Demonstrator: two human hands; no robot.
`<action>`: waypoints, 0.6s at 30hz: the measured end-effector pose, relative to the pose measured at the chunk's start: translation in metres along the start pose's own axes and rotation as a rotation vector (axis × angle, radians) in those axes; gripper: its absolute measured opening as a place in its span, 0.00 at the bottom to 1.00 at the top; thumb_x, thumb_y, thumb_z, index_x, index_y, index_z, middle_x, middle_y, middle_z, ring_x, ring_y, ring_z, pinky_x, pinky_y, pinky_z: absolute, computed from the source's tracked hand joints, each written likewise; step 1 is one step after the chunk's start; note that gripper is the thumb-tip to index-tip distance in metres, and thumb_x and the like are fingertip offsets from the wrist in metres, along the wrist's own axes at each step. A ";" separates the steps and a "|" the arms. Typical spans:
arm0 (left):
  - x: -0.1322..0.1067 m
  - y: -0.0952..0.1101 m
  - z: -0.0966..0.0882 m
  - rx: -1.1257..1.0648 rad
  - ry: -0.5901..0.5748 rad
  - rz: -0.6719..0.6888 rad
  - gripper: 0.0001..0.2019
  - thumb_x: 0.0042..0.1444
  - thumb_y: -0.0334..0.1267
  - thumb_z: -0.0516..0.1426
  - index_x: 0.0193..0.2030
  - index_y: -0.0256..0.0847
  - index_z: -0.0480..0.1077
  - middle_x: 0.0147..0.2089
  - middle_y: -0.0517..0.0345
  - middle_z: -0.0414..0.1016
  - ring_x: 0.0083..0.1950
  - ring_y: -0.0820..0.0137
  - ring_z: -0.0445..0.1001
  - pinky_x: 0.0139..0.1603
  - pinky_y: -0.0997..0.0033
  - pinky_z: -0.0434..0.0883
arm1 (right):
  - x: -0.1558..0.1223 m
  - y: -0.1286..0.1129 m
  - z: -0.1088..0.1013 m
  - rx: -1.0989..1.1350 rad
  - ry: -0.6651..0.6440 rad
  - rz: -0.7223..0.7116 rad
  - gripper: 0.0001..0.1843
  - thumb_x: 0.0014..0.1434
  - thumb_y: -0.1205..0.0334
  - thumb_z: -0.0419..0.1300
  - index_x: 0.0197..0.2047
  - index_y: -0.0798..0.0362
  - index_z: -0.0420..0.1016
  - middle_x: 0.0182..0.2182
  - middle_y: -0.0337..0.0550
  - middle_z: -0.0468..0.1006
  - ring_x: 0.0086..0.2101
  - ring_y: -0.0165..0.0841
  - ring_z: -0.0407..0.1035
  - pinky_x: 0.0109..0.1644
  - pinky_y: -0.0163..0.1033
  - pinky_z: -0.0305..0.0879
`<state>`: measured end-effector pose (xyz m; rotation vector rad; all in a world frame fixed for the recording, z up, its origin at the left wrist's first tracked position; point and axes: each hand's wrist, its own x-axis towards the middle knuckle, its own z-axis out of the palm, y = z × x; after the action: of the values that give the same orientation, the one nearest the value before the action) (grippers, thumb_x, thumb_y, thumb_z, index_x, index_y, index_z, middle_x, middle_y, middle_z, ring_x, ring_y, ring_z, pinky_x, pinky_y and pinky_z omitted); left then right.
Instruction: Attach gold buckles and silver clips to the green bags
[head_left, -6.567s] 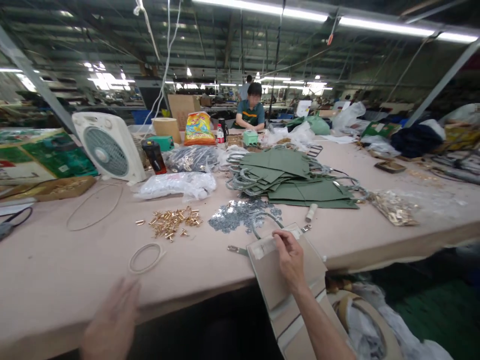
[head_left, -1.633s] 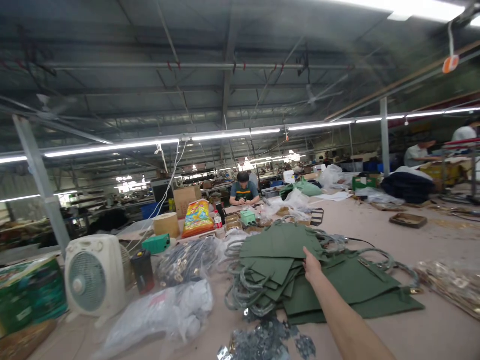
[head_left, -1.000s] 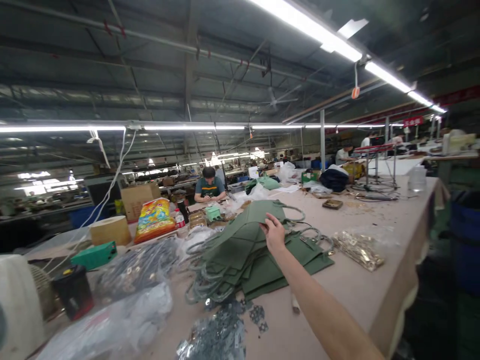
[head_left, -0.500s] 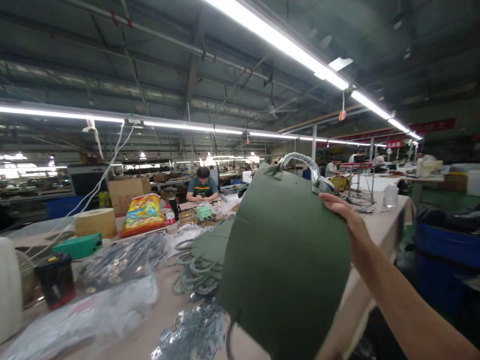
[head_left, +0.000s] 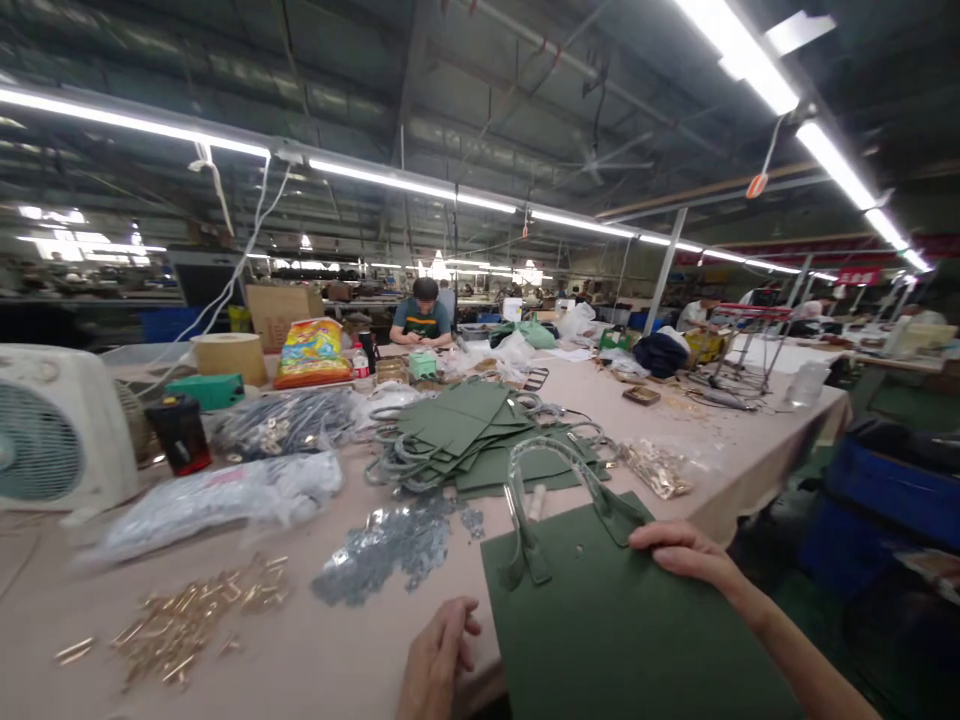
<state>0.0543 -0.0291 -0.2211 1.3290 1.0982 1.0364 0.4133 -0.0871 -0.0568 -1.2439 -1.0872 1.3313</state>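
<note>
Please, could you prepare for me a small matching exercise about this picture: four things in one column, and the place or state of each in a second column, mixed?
Column one
1. right hand
2. left hand
3. box fan
4. thin metal plates

Column two
A. white, at the left edge of the picture
B. beside the panel's left edge, fingers loosely bent
C. silver-grey, lying in a loose heap
D. holding the green bag panel near its upper right corner

Right pairs: 1-D, 2-B, 3-A, 4-C
</note>
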 end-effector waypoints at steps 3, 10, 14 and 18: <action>-0.014 0.011 0.016 -0.489 -0.074 -0.168 0.44 0.50 0.80 0.52 0.53 0.41 0.76 0.45 0.47 0.82 0.33 0.64 0.78 0.33 0.68 0.73 | 0.008 0.038 0.005 -0.080 0.025 0.026 0.18 0.50 0.48 0.72 0.43 0.45 0.88 0.42 0.44 0.85 0.39 0.42 0.78 0.45 0.43 0.74; -0.054 0.017 0.031 -0.334 0.098 -0.058 0.36 0.53 0.55 0.67 0.64 0.38 0.69 0.59 0.43 0.79 0.59 0.50 0.76 0.61 0.57 0.72 | 0.047 0.092 0.042 -0.267 -0.086 0.082 0.29 0.50 0.40 0.68 0.50 0.48 0.86 0.52 0.47 0.83 0.48 0.51 0.77 0.56 0.52 0.72; -0.057 0.008 0.019 -0.028 0.267 -0.125 0.27 0.56 0.42 0.62 0.62 0.36 0.70 0.59 0.46 0.79 0.61 0.55 0.75 0.64 0.60 0.69 | 0.066 0.115 0.057 -0.429 -0.154 0.086 0.30 0.55 0.37 0.64 0.54 0.45 0.85 0.56 0.46 0.82 0.56 0.53 0.75 0.61 0.52 0.70; -0.056 0.008 0.008 0.151 0.279 -0.087 0.28 0.55 0.38 0.62 0.63 0.40 0.69 0.60 0.49 0.78 0.62 0.55 0.74 0.65 0.60 0.68 | 0.079 0.145 0.055 -0.631 -0.152 -0.022 0.32 0.53 0.35 0.64 0.53 0.45 0.85 0.57 0.47 0.81 0.62 0.54 0.69 0.69 0.53 0.62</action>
<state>0.0512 -0.0859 -0.2129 1.2672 1.4553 1.1148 0.3469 -0.0257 -0.2056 -1.5857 -1.7075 1.1100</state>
